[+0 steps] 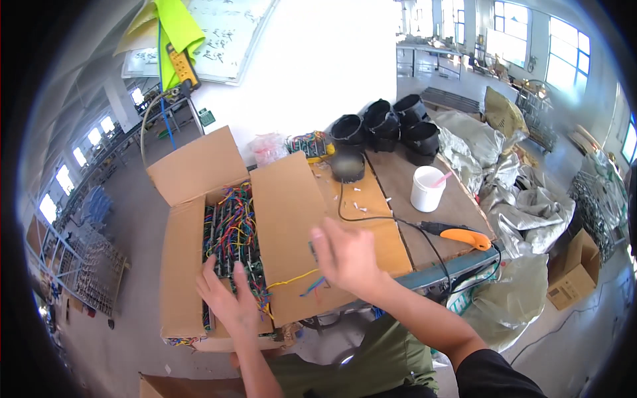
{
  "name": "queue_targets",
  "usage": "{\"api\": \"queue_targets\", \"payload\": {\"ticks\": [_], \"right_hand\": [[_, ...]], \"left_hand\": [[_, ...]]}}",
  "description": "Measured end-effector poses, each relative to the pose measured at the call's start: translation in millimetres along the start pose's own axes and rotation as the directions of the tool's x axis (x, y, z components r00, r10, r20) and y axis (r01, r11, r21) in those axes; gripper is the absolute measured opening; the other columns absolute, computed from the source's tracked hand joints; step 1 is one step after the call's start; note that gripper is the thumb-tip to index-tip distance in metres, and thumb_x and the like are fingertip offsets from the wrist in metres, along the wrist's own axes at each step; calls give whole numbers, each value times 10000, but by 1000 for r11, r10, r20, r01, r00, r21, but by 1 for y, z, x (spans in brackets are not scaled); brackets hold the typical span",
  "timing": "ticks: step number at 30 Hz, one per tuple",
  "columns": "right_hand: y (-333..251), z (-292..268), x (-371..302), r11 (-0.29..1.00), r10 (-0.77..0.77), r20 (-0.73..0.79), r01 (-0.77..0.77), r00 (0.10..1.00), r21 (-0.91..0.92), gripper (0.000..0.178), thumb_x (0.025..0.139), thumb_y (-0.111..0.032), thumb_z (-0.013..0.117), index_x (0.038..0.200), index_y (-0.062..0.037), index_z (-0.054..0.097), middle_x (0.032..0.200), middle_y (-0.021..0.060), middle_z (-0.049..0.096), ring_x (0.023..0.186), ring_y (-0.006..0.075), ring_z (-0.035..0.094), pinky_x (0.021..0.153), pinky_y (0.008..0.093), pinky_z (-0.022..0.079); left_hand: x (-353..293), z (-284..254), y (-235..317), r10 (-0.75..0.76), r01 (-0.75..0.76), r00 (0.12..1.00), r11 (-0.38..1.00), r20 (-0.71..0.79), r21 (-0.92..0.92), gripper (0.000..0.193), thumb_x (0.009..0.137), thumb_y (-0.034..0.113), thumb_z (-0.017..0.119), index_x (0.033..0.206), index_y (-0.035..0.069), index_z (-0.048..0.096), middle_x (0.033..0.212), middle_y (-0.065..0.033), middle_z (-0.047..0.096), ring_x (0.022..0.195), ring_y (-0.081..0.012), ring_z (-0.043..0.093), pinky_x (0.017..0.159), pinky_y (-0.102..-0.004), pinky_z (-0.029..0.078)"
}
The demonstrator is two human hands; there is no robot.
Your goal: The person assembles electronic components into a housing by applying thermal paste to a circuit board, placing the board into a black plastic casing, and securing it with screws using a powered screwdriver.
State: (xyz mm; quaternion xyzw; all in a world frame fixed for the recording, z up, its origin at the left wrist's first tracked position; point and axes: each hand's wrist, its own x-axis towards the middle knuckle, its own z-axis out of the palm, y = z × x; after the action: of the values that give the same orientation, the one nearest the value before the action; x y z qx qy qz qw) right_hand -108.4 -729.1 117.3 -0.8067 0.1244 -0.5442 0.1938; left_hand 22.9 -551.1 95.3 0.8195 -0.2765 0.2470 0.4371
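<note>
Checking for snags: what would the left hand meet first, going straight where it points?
Probably the coloured wires in the open cardboard box, just ahead of the left hand; depth is unclear.

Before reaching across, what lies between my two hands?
In the head view: wired green circuit boards beside your left hand, then, toward your right hand, a cardboard flap with a yellow wire and blue wire over it.

Box (pixel 182 265): centre-left of frame, wires (pixel 232 225) inside
Tubs (pixel 381 129): upper centre, behind cup (pixel 426 196)
Cup: right of centre, on table (pixel 395 179)
Sacks (pixel 524 205): right side, beyond table
</note>
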Motion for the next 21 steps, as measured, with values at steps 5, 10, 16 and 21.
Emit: {"api": "queue_targets", "payload": {"ticks": [5, 10, 16, 21], "right_hand": [[4, 13, 20, 952, 214, 270, -139, 939, -272, 249, 967, -197, 553, 779, -52, 628, 619, 200, 618, 594, 407, 643, 511, 500, 514], [10, -18, 49, 959, 226, 247, -171, 942, -228, 268, 960, -226, 564, 796, -29, 642, 613, 233, 608, 588, 448, 625, 528, 521, 514], [31, -86, 18, 971, 191, 226, -150, 955, -187, 234, 961, -206, 570, 846, -5, 598, 644, 230, 611, 671, 451, 640, 610, 527, 516], [83, -136, -25, 919, 300, 337, -175, 893, -354, 171, 971, -119, 507, 1036, 24, 575, 879, 173, 576, 700, 382, 643, 585, 446, 474]], "left_hand": [[-37, 16, 50, 416, -405, 838, 908, 353, -109, 833, 701, 366, 862, 1329, -21, 475, 1282, -246, 490, 1200, -436, 470, 1031, -505, 375], [-33, 17, 42, 373, -380, 831, 923, 412, -69, 804, 690, 327, 869, 1318, -15, 503, 1311, -205, 512, 1209, -421, 481, 1030, -492, 393], [-144, 34, 128, 369, -164, 910, 742, 191, -650, 1111, 625, 404, 943, 1419, -50, 312, 1358, -202, 420, 1158, -312, 511, 894, -402, 474], [-179, 114, 166, -17, 565, 821, 176, 571, -806, 801, 810, 132, 806, 1434, 33, 313, 1177, -150, 561, 900, -218, 635, 653, -323, 550]]}}
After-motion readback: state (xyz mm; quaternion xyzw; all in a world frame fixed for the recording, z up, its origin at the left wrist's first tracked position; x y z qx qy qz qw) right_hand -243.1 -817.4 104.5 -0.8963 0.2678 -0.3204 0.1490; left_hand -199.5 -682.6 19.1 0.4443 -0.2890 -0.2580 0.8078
